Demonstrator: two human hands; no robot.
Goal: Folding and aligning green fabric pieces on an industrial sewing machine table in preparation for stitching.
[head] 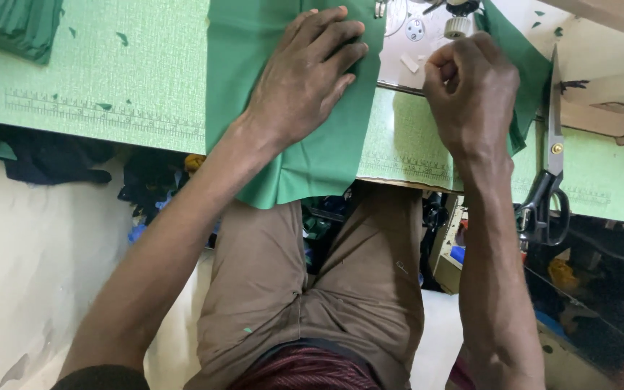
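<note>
Over the person's brown-trousered lap, black-handled scissors (pixel 547 180) lie at the pale green table (pixel 110 79) edge, the left hand (pixel 305 76) spreads flat and open on the green cloth (pixel 312 159) hanging over that edge, while the right hand (pixel 471 90) pinches cloth, fingers curled shut, beside the sewing machine (pixel 427 25).

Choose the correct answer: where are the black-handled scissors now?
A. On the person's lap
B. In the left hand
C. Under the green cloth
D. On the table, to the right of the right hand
D: the scissors lie on the green table, right of the right hand, untouched.
</note>
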